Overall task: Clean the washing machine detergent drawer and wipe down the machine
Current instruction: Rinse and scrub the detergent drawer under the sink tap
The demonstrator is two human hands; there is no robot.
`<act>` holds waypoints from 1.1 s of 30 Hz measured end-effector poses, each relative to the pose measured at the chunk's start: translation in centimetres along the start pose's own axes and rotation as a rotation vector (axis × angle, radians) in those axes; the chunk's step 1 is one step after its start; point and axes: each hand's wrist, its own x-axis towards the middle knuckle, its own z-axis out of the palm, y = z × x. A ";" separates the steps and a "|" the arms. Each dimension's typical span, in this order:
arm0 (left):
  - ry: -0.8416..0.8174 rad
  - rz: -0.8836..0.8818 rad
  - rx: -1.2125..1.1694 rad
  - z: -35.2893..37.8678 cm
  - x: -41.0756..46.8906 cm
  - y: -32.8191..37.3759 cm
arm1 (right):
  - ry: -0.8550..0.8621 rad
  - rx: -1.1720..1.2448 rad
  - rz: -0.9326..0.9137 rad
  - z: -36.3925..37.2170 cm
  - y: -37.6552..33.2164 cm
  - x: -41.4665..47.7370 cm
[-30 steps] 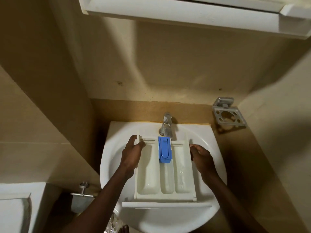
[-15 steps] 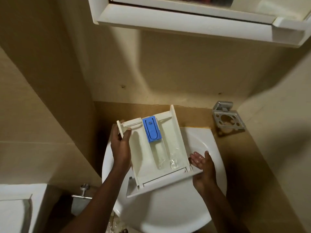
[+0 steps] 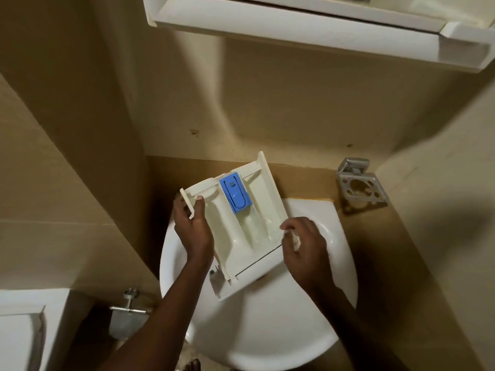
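Observation:
The cream detergent drawer (image 3: 227, 231) is lifted above the white sink (image 3: 270, 333) and tilted, its far end raised toward the wall. A blue insert (image 3: 235, 194) sits in its middle compartment. My left hand (image 3: 192, 226) grips the drawer's left wall near the far corner. My right hand (image 3: 302, 245) is at the drawer's right edge, fingers curled around the rim with a small pale bit between them. Water or residue glistens in the right compartment. The tap is hidden behind the drawer.
A metal toothbrush holder (image 3: 359, 186) is fixed to the wall at right. A white cabinet (image 3: 308, 30) hangs overhead. A chrome fitting (image 3: 131, 303) sticks out at lower left beside a white fixture (image 3: 21, 333). Walls close in on both sides.
The drawer was lying flat in the sink; both hands lifted and tilted it, far end up. My right hand went from open under the edge to curled on the right rim.

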 end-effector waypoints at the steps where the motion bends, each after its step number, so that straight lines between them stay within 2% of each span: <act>1: -0.007 0.029 0.017 0.2 -0.1 0.1 | -0.174 -0.067 0.028 0.3 0.1 0.3; 3: -0.037 0.070 0.076 0.6 -0.4 0.4 | -0.419 -0.273 0.097 1.6 0.1 0.3; 5: -0.055 0.077 0.115 0.7 -0.7 0.4 | -0.457 -0.416 0.104 3.0 -0.7 -0.2; 7: -0.041 0.040 0.134 0.4 -0.5 0.1 | -0.532 -0.458 0.165 4.2 -2.1 -1.1; 9: -0.018 -0.007 0.148 -0.2 -0.2 -0.2 | -0.657 -0.411 0.269 4.6 -2.4 -1.1; 13: 0.009 -0.080 0.160 -1.1 0.0 -0.9 | -0.802 -0.111 0.498 2.7 -1.8 2.4; 18: 0.000 -0.215 0.133 -1.0 -1.0 -1.1 | -0.783 -0.231 0.323 3.0 -3.1 3.4; 21: 0.002 -0.290 0.110 -1.3 -0.9 -1.0 | -0.866 0.059 0.515 2.6 -2.4 4.5; 23: -0.011 -0.306 0.125 -1.1 -1.1 -0.9 | -0.844 -0.010 0.471 3.0 -1.9 4.2; 25: -0.040 -0.311 0.161 -0.8 -1.4 -0.9 | -0.747 -0.184 0.352 4.2 -1.1 2.5; 26: -0.064 -0.305 0.193 -0.7 -1.7 -0.9 | -0.685 -0.191 0.328 4.7 -0.7 1.8; 28: -0.115 -0.280 0.267 -0.7 -2.0 -0.9 | -0.562 -0.143 0.316 5.0 -0.3 1.3; 31: -0.134 -0.283 0.325 -1.1 -1.7 -1.0 | -0.390 -0.089 0.420 4.7 -0.6 2.9; 33: -0.127 -0.267 0.342 -1.2 -1.3 -0.7 | -0.359 -0.023 0.387 4.9 -1.0 2.8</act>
